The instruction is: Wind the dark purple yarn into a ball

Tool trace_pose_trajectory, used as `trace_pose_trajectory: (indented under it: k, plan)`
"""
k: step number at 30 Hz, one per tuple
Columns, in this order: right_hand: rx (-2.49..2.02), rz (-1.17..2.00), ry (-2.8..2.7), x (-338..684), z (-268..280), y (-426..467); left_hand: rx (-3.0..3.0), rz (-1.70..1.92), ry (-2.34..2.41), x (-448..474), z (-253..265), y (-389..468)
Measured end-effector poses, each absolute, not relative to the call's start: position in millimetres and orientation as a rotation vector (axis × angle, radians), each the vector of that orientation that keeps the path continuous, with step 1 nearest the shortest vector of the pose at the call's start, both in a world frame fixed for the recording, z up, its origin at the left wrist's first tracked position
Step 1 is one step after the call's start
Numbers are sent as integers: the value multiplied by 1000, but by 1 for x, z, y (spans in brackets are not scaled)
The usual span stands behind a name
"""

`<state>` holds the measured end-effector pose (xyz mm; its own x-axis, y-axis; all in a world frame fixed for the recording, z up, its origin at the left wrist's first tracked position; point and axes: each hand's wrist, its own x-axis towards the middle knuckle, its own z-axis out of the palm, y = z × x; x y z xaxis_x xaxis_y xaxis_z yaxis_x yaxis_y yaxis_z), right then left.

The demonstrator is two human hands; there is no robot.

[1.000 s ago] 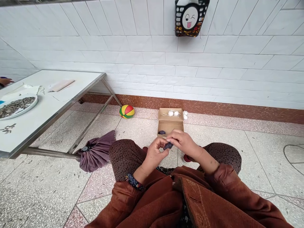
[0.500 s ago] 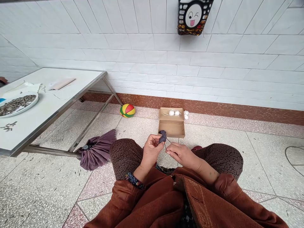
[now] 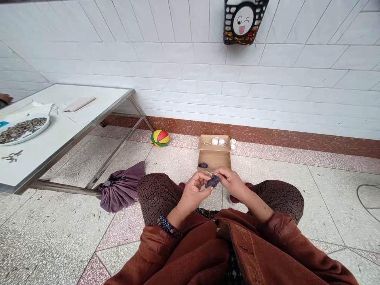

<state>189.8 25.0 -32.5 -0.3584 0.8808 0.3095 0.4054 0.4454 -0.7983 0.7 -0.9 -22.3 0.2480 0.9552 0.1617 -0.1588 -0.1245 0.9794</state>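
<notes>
A small dark purple-grey bundle of yarn (image 3: 213,181) is between my two hands, above the floor between my knees. My left hand (image 3: 193,192) is closed on its left side, thumb below and fingers above. My right hand (image 3: 230,182) pinches at the upper right of the bundle; its fingertips partly hide the yarn there. A strand runs up from the bundle toward a dark yarn ball (image 3: 203,165) in the near left corner of an open cardboard box (image 3: 216,159). White yarn balls (image 3: 218,141) lie in the box's lid.
More white balls (image 3: 233,143) sit right of the box. A striped ball (image 3: 160,138) lies by the wall. To the left, a folded purple umbrella (image 3: 123,188) leans near a white table (image 3: 74,130) bearing a plate of seeds (image 3: 25,128). A black basket (image 3: 245,23) hangs on the wall.
Both hands have moved the yarn bundle slightly right and down. My right hand has risen from below the bundle to its upper right, and the ball in the box now shows more clearly.
</notes>
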Motion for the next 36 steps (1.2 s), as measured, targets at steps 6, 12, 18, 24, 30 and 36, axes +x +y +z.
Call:
trace_pose_trajectory:
  k: [6,12,18,24,30,36]
  plan:
    - [-1027,761,-2174,179,-50,2,1044,1307,1059,0,-31,5]
    - [-883,620,-2315,181,-18,-4,1199,1280,1201,-2,-34,6]
    - [-972,609,-2141,191,5,19,1489,1133,1049,1,-29,0]
    - [-1082,701,-2000,194,-31,27,1395,1025,822,3,-23,-6]
    - [-1119,764,-2129,181,-61,2,1123,1198,1033,-1,-33,2]
    - [-920,728,-2259,181,-28,-4,1232,1201,1231,-3,-42,5]
